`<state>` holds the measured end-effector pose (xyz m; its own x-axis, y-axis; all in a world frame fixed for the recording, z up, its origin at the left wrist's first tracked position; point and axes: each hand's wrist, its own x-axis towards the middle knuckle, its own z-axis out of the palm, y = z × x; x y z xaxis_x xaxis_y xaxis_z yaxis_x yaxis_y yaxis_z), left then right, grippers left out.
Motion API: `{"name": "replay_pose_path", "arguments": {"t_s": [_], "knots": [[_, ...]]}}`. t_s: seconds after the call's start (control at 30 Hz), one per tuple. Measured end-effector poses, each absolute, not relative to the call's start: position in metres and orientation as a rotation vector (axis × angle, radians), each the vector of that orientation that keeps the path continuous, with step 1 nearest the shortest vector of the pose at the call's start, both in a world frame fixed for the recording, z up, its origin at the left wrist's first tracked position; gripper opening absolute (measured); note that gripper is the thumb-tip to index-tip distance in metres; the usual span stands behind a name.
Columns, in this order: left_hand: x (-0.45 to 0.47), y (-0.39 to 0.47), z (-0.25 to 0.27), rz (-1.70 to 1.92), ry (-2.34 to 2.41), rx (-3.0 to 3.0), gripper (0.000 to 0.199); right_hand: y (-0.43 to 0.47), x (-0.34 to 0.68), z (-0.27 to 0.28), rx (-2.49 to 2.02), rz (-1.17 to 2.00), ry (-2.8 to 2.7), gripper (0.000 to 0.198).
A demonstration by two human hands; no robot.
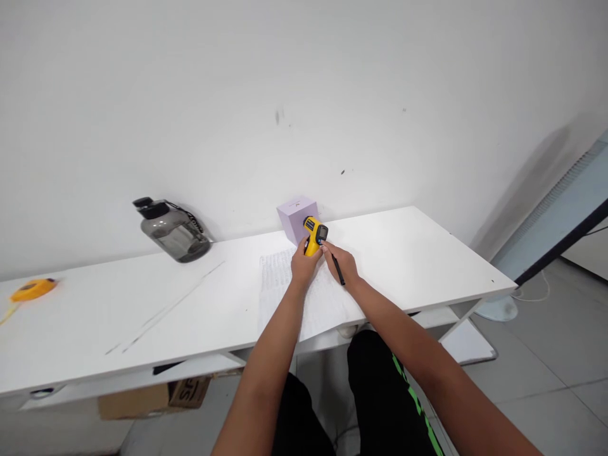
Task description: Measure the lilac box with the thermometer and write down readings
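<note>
My left hand (303, 263) is wrapped round the grip of a yellow and black infrared thermometer gun (313, 237), whose small screen faces me. Its nose points at a lilac box (294, 218) that stands against the wall. My right hand (342, 261) is closed on a black pen (338, 269), with its fingertips up against the back of the thermometer. Beneath both hands lies a sheet of paper (276, 285) covered in handwriting; my forearms hide part of it.
A grey see-through water bottle (175, 231) with a black lid stands further left. An orange tape measure (33, 290) lies at the far left of the white table (204, 297). Under the table is a cardboard box (137, 401). A light blue panel (546, 215) rises at the right.
</note>
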<state>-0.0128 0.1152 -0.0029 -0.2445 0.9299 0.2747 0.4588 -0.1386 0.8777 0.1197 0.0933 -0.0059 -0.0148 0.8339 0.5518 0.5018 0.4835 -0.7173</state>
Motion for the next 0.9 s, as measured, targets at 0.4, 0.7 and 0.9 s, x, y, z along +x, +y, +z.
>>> {"name": "replay_pose_path", "arguments": {"t_s": [0.4,0.7,0.9], "knots": [[-0.0128,0.1178,-0.004,1.354,1.698,1.531,0.062,0.0933,0.1207,-0.0049,-1.174,0.397,-1.685,0.036],[-0.0135,0.1189,-0.0061,1.372,1.695,1.523,0.062,0.0934,0.1197,-0.0044,-1.217,0.401,-1.709,0.037],[-0.0136,0.1201,-0.0075,1.375,1.733,1.397,0.086,0.0912,0.1181,-0.0036,-1.169,0.385,-1.741,0.037]]}}
